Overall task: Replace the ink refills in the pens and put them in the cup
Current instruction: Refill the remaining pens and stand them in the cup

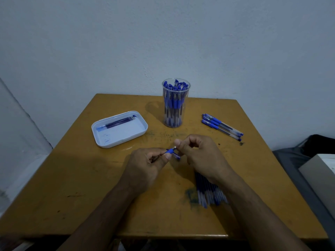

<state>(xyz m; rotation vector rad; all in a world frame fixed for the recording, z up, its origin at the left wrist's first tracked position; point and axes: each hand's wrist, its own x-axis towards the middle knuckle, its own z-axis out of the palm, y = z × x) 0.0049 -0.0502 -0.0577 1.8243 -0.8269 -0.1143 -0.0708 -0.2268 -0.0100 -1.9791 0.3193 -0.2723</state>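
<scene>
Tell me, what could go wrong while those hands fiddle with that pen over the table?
1. The left hand grips the pen by its blue grip while the right hand pinches the small metal tip; a part that tiny could slip and roll off the table.
2. The right forearm lies over the pile of refills near the front edge and could sweep some off.
3. The tray already shows ink spots, so ink may smear the fingers.

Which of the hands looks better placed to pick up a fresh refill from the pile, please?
Probably the right hand: the refill pile lies just beneath its wrist, while the left hand grips the pen farther away.
</scene>
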